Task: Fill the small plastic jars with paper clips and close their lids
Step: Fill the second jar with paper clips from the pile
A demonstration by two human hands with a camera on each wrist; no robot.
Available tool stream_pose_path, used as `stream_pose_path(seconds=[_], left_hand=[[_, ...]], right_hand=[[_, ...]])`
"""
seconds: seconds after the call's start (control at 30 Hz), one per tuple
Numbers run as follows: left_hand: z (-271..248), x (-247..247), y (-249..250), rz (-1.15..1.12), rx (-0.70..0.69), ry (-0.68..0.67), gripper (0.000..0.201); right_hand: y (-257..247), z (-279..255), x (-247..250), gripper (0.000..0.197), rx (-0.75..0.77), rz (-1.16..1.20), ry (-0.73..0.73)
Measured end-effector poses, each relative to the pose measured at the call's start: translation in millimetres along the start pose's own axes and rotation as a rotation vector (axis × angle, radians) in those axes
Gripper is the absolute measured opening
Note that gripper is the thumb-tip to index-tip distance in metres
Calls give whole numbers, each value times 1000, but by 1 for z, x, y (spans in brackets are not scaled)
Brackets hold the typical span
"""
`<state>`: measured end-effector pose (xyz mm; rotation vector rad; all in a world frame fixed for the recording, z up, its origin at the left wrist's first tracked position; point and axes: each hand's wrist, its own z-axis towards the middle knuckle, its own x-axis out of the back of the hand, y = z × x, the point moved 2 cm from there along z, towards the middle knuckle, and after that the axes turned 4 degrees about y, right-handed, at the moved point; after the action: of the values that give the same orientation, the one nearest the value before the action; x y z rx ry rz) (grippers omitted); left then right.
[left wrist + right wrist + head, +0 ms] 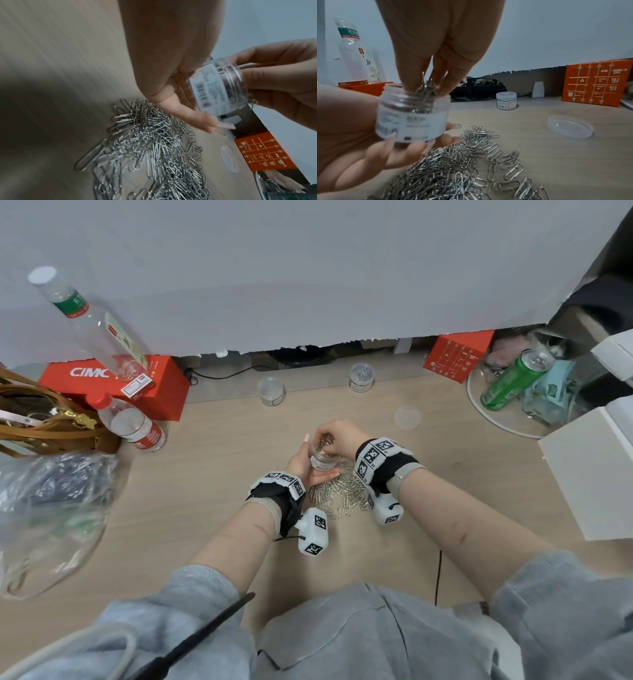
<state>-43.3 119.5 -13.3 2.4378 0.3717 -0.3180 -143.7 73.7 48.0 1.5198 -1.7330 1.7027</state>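
A: Item one, open jar (412, 119)?
B: Lidless, part filled, cradled in the left hand (303, 465) with fingers curled round it, above the paper clip heap (342, 491) on the table (462, 484).
A: Right hand (342, 436)?
B: Fingertips pinching a bunch of clips (424, 88) at the jar mouth.
A: Remaining stock?
B: Loose lid (407, 417) lying right; closed filled jar (361, 377) and closed empty jar (271, 391) farther back.

Left hand (301, 465) palm up, fingers curled under and around a small jar (412, 115), cupping it. Right hand (337, 438) above, fingertips (419, 83) bunched downward into jar mouth, pinching paper clips (425, 93). Both forearms bare, sleeves pushed up.
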Motion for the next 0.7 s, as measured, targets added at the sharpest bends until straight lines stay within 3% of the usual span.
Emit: stream_pose_path(seconds=[0.17, 0.33, 0.57, 0.7], left_hand=[[0, -4, 1, -116, 3, -20, 51], [5, 1, -4, -246, -17, -66, 53], [9, 7, 0, -298, -48, -86, 52], [10, 10, 2, -319, -36, -83, 50]], right_hand=[[1, -2, -3, 20, 5, 98, 32], [6, -5, 3, 16, 15, 291, 109], [14, -5, -2, 18, -30, 353, 211], [13, -6, -4, 17, -88, 535, 246]])
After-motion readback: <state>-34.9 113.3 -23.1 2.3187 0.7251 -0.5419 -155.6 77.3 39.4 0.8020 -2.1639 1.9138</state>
